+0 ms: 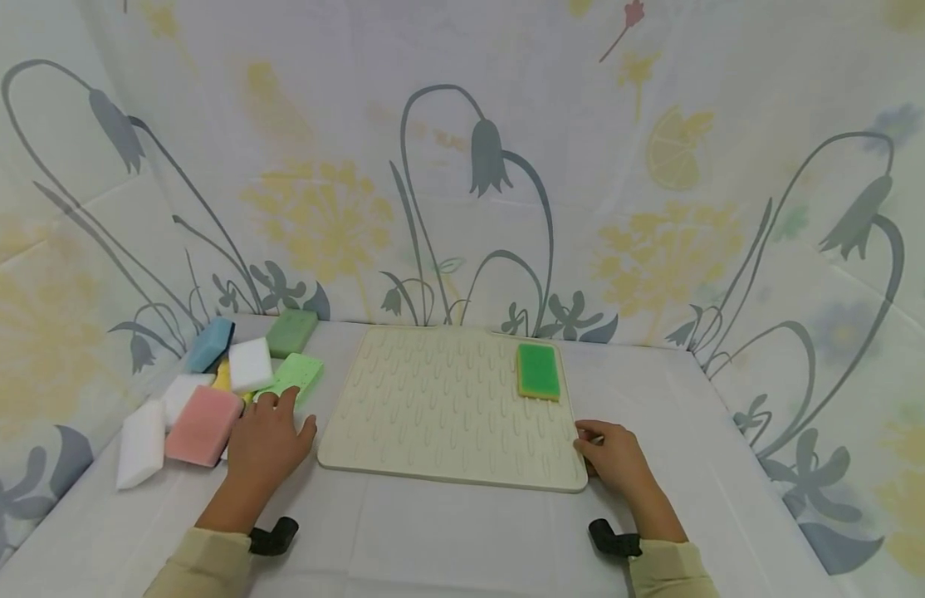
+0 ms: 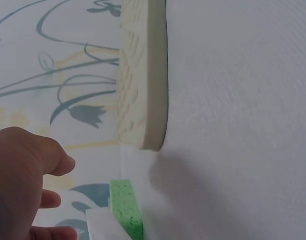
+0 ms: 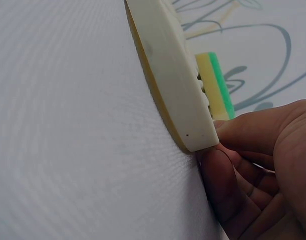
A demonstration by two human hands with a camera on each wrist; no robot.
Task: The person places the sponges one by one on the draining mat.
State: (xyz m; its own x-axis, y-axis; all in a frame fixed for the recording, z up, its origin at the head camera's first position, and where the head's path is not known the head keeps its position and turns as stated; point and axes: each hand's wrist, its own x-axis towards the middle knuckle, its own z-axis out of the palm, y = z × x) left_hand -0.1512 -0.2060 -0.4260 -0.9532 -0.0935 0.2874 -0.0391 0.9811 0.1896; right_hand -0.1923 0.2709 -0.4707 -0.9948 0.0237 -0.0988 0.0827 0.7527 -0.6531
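A cream drying mat [image 1: 447, 407] with raised ridges lies flat on the white table. My right hand [image 1: 614, 455] pinches its right edge near the front corner; the right wrist view shows the thumb [image 3: 253, 131] against the mat's upper side, other fingers beneath. One green-and-yellow sponge [image 1: 538, 372] sits on the mat toward its far right corner. Left of the mat, my left hand [image 1: 264, 436] hovers by a sponge pile with fingers relaxed and nothing held. Its fingertips overlap the light green sponge [image 1: 301, 374] in the head view, and the pink sponge [image 1: 204, 425] lies beside it.
Around the pile are a blue sponge [image 1: 211, 345], a dark green sponge [image 1: 291, 333], a white sponge [image 1: 250, 365] and another white sponge [image 1: 141, 444] near the left edge. A patterned cloth [image 1: 447, 166] hangs behind the table.
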